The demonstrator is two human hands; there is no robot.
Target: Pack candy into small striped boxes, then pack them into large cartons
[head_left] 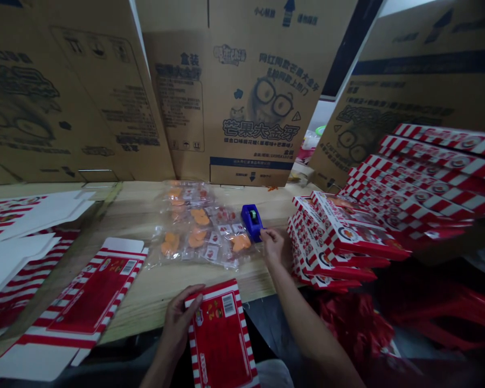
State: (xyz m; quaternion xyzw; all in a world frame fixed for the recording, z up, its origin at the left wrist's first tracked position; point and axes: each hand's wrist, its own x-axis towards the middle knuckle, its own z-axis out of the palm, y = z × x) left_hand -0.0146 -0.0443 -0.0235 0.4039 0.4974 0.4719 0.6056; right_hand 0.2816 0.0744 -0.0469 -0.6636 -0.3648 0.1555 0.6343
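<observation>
Our left hand (180,319) grips the red-and-white striped cardboard box (224,339) over our lap, well apart from our right hand (273,247), whose fingertips meet the blue plastic tape dispenser (251,220); whether they pinch tape, we cannot tell. We'd best hold the card steady without denting it and pull any tape squarely across the cutter.

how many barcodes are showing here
2: one barcode on the red box in the left hand, a second barcode on the flat carton on the table. Others may be hidden on the stacked boxes.
</observation>
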